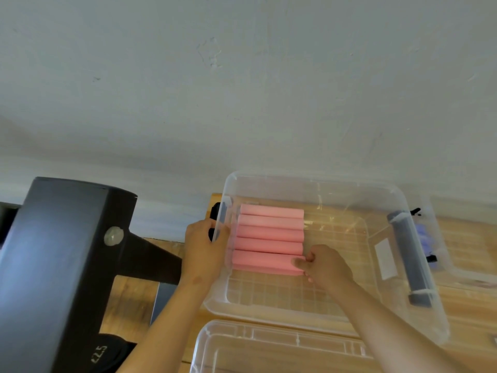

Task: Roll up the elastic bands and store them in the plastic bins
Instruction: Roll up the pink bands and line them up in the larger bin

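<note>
Pinching the right end of the nearest roll (265, 261), the right hand (326, 266) has its thumb and fingers curled on that end, and its forearm comes in from the lower right, over the near wall of the bin (285, 292). The left hand (204, 247) is outside the bin, and its fingers grip the left rim, so it seems to hold the bin steady.

The nearest roll lies on the floor of the bin with its long axis from left to right, across the person's view. It touches the other four pink rolls (271, 232), which lie parallel behind it in one row, toward the far wall. The whole row sits in the left part of the bin, between the two hands. Only the right hand touches a roll; the left hand is just beside the left ends, with the clear wall between. For the next move, it seems the right hand needs only to let go and lift out, because the roll looks already in its place.

A grey handle (411, 254) is on the right side of the bin. The bin stands on a wooden table (470, 310), a second clear bin (269, 343) is in front of it, and a black rack (61, 238) stands at the left.
</note>
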Motion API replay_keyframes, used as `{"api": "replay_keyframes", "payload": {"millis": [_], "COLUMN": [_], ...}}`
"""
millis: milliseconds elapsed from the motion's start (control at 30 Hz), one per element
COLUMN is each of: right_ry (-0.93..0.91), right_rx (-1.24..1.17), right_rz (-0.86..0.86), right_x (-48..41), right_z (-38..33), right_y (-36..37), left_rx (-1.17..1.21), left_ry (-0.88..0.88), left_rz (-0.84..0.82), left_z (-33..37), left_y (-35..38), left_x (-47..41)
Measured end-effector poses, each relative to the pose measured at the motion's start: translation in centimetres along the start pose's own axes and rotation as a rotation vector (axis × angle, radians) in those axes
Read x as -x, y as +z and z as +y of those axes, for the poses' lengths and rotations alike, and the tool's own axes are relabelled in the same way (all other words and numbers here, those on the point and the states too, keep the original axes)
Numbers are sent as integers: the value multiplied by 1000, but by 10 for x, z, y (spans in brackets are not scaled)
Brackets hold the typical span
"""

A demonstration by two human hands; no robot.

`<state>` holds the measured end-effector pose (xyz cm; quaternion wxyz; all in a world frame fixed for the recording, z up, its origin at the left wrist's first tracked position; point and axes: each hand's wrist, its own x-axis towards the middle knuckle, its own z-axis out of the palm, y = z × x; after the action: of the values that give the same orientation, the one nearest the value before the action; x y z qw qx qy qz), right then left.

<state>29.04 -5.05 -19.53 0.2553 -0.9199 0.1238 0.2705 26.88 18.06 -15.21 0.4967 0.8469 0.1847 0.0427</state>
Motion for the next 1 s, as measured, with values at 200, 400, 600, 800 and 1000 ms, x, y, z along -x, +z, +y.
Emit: {"api": "replay_keyframes", "payload": {"millis": [200,400,600,800,1000], "right_ry": [-26,-71,-212,-247,-287], "right_rx": [48,132,140,112,15], "right_rz": [-78,-53,74,101,121], "right_x": [4,26,63,96,124], "right_z": [-2,-3,-4,5,18], "right_y": [-7,-22,-35,-47,-48], "left_rx": [-27,-150,-288,-309,-265], "left_ry": [-12,57,162,208,178], "left_rz": [-15,2,2,18,-98], "left_z": [-3,3,16,27,43], "left_y": [1,-2,-11,-19,-23], "left_x": [-3,2,25,77,99]}}
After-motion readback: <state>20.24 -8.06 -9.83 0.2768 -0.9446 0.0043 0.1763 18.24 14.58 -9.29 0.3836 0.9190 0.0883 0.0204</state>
